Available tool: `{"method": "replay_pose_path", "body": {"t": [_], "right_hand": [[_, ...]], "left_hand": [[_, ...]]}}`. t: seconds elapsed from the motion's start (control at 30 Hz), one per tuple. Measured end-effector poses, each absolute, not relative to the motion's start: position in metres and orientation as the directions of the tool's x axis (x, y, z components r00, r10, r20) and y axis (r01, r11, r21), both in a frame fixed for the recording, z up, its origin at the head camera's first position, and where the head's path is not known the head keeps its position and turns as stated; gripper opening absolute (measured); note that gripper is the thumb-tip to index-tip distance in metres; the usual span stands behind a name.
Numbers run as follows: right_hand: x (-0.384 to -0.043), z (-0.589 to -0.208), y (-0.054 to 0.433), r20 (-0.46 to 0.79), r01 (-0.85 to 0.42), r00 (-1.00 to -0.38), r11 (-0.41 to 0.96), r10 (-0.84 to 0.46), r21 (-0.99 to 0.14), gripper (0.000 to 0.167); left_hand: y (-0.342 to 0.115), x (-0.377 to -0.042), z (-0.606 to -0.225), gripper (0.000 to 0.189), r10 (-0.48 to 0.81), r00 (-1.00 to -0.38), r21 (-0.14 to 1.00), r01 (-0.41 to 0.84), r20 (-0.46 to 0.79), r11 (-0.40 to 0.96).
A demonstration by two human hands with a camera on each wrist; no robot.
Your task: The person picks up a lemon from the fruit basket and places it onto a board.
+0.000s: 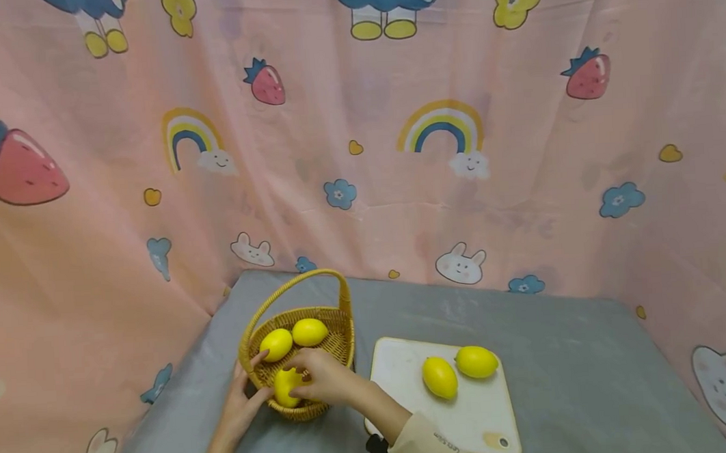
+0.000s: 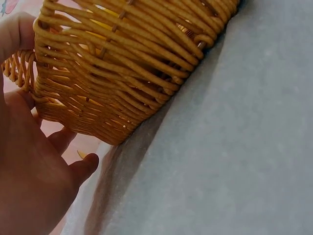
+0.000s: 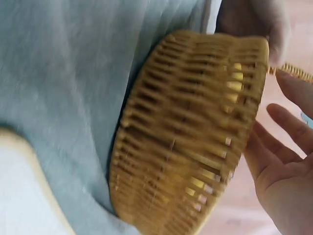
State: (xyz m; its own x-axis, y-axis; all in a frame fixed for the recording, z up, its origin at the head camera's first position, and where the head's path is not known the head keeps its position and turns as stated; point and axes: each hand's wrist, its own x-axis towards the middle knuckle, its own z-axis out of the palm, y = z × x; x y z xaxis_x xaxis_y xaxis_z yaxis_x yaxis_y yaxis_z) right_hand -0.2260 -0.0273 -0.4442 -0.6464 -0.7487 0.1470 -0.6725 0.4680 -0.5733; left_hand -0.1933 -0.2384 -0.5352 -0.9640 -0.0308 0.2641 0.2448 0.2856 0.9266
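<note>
A woven wicker basket (image 1: 349,323) with a tall arched handle stands on the grey table. Two lemons (image 1: 310,332) lie toward its back and another lemon (image 1: 283,388) near its front. My left hand (image 1: 239,404) grips the basket's left rim; in the left wrist view some fingers of that left hand (image 2: 39,161) stand off the weave. Over the front lemon is my right hand (image 1: 324,379), fingers spread and slightly bent around its right side. Seen from the right wrist, the fingers of the right hand (image 3: 288,161) extend past the rim, and the wall hides the front lemon.
Right of the basket lies a white cutting board (image 1: 404,416) with two more lemons (image 1: 440,378) on it. A patterned pink curtain (image 1: 363,233) hangs behind and beside the table. Black wrist-camera parts (image 1: 378,449) show near the right sleeve.
</note>
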Motion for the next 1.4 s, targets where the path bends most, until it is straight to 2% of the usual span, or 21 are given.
{"method": "replay_pose_path", "body": {"t": [0.13,0.33,0.63,0.93,1.2,1.4], "right_hand": [[-0.219,-0.448,-0.037,0.152,-0.719,-0.626,0.49,-0.765,-0.493,0.039],[-0.217,-0.451,-0.046,0.143,-0.725,-0.649,0.551,-0.747,-0.413,0.045],[-0.219,-0.457,-0.051,0.153,-0.737,-0.659,0.591,-0.737,-0.326,0.046],[-0.223,-0.461,-0.056,0.133,-0.752,-0.654,0.621,-0.745,-0.222,0.043],[-0.224,-0.464,-0.056,0.131,-0.751,-0.648,0.6,-0.751,-0.276,0.045],[-0.227,-0.464,-0.052,0.152,-0.73,-0.655,0.568,-0.74,-0.379,0.047]], "left_hand": [[-0.237,-0.193,-0.535,0.063,-0.034,-0.951,0.918,0.286,0.306,0.273],[-0.234,-0.192,-0.535,0.061,-0.025,-0.935,0.901,0.334,0.354,0.277],[-0.232,-0.192,-0.537,0.064,-0.036,-0.959,0.924,0.259,0.28,0.28],[-0.232,-0.192,-0.534,0.065,-0.026,-0.963,0.931,0.251,0.267,0.265],[-0.233,-0.191,-0.533,0.066,-0.033,-0.962,0.935,0.254,0.27,0.247],[-0.236,-0.191,-0.534,0.065,-0.037,-0.96,0.932,0.259,0.277,0.255]]}}
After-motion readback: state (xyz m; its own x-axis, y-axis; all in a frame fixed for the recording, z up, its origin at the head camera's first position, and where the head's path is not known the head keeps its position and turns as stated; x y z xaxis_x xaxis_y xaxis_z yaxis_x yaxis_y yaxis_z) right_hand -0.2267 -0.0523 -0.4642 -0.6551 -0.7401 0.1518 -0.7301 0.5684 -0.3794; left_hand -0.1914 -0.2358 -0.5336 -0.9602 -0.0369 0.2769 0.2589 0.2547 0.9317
